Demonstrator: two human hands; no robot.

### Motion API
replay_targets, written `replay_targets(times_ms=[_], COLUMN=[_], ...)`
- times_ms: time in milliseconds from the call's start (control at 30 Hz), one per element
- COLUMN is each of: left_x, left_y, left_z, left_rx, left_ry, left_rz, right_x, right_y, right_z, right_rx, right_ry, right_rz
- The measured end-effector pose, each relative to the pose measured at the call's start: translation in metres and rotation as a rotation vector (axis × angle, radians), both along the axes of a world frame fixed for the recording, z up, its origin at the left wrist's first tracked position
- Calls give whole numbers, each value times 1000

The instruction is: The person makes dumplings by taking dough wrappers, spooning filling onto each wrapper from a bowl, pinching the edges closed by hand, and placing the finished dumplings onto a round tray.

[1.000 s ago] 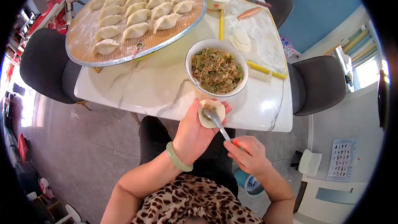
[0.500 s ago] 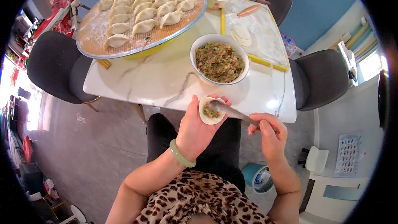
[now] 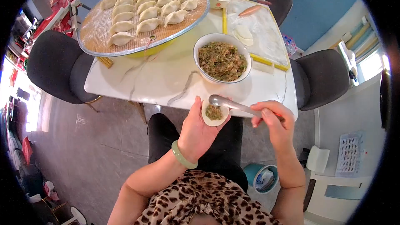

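A round dough wrapper [image 3: 208, 119] with a small mound of filling [image 3: 214, 113] rests in my left hand [image 3: 198, 132], whose fingers curl up around it. My right hand [image 3: 273, 118] grips a metal spoon [image 3: 233, 104] by its handle. The spoon's bowl is over the upper edge of the wrapper, beside the filling. Just beyond my hands stands a white bowl [image 3: 196, 66] of greenish-brown minced filling. Several flat wrappers [image 3: 243, 34] lie on a floured board [image 3: 266, 41] at the right.
Rows of shaped dumplings [image 3: 148, 25] sit on a round tray [image 3: 93, 33] at the back left. A wooden rolling pin [image 3: 250, 11] and a flour bowl [image 3: 216, 2] are farther back. Dark chairs [image 3: 323, 79] flank the white table [image 3: 166, 85]. A bin [image 3: 252, 173] stands below.
The spoon has come up from the filling to the wrapper's upper edge. My right hand has moved up and to the right since a second ago. The view has shifted slightly.
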State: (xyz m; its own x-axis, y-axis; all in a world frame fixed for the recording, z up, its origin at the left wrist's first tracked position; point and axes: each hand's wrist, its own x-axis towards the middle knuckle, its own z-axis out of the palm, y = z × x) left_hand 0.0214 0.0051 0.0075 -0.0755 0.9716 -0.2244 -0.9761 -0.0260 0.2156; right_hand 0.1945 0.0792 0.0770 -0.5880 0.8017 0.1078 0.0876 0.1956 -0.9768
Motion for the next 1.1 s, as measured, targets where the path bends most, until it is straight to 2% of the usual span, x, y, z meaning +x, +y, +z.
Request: replay_targets(times_ms=[200, 400, 500, 667, 767, 867, 1000, 1100], left_x=[-11, -12, -11, -16, -13, -10, -15, -15], left_y=[-7, -5, -4, -5, -4, -3, -4, -4], left_z=[-5, -12, -5, -11, -10, -6, -16, -16], left_rx=[33, 14, -17, -21, -33, -39, -44, -56], left_ry=[5, -36, -91, -43, -24, 2, 16, -11], left_rz=[-2, -19, -16, -8, -26, -38, -29, -25], right_x=[-1, 3, 0, 2, -4, -12, -1, 8], right_y=[-2, -1, 4, 11, 6, 9, 18, 17], right_z=[-11, -2, -14, -14, -7, -9, -12, -7], right_rx=[79, -19, -149, -86, -74, -127, -122, -128], right_ry=[-100, 67, -22, -63, 44, -20, -125, -7], right_rz=[43, -44, 10, -26, 15, 81, -12, -19])
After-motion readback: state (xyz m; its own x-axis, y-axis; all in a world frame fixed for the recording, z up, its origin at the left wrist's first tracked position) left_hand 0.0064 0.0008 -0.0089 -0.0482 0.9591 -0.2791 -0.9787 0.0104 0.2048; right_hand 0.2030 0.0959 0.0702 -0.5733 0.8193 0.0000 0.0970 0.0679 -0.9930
